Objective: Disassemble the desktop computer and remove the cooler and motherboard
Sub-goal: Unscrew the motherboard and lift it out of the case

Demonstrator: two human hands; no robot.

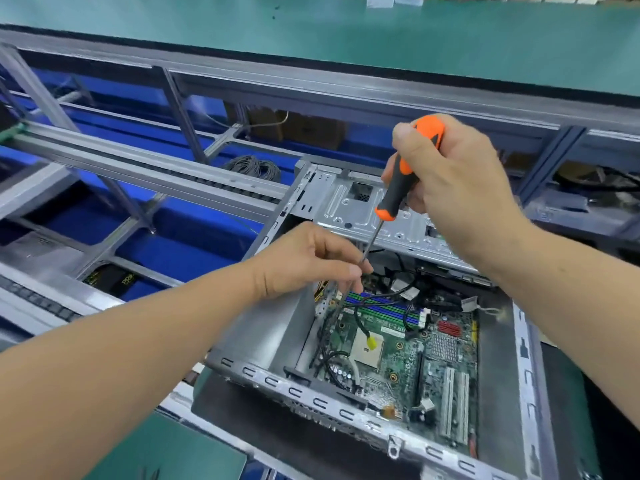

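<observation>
Now right hand (460,188) grips screwdriver (403,183) handle; long tool tilts, tip down toward motherboard (408,355). Left hand (311,261) pinches shaft above motherboard.

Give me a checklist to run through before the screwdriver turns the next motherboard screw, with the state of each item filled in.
1. Screwdriver gripped firmly: ok, the right hand is wrapped round its orange and black handle.
2. Shaft steadied: ok, the left hand pinches it low down.
3. Tip seated in a screw: cannot tell, the left hand's fingers hide the tip.
4. Cooler off the board: ok, the bare processor socket shows on the motherboard.
5. Cables clear of the board: not ok, black cables and a yellow plug lie across it.
6. Case open for access: ok, its side is off.
</observation>
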